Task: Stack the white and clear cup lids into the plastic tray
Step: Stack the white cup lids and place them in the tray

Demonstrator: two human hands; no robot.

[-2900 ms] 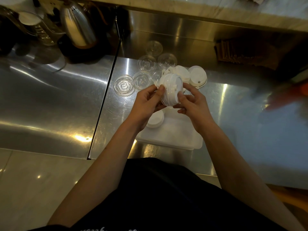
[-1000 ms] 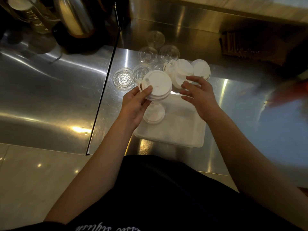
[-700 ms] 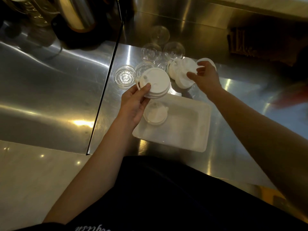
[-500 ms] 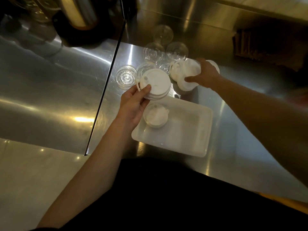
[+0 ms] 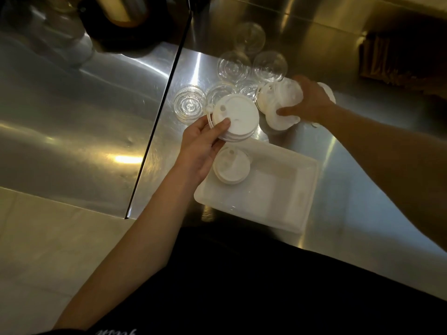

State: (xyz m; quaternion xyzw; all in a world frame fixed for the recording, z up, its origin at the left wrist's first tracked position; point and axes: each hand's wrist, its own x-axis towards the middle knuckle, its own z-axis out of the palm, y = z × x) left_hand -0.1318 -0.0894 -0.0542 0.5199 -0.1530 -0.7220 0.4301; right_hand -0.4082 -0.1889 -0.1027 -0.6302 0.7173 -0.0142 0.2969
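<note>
Your left hand [image 5: 200, 146] pinches a white lid stack [image 5: 235, 119] above the plastic tray [image 5: 278, 204], ready to drop in, while your right hand [image 5: 312, 105] grips more white lids [image 5: 280, 102].

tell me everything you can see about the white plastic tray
The plastic tray is white, faintly translucent and rectangular, with rounded corners and a raised rim. It lies flat on the steel counter near the person's edge, turned slightly askew. A short stack of white lids sits in its far-left corner, and the rest of its floor is bare. The left hand, gripping a second lid stack, overlaps that corner. Whether it touches the rim cannot be told.
</note>
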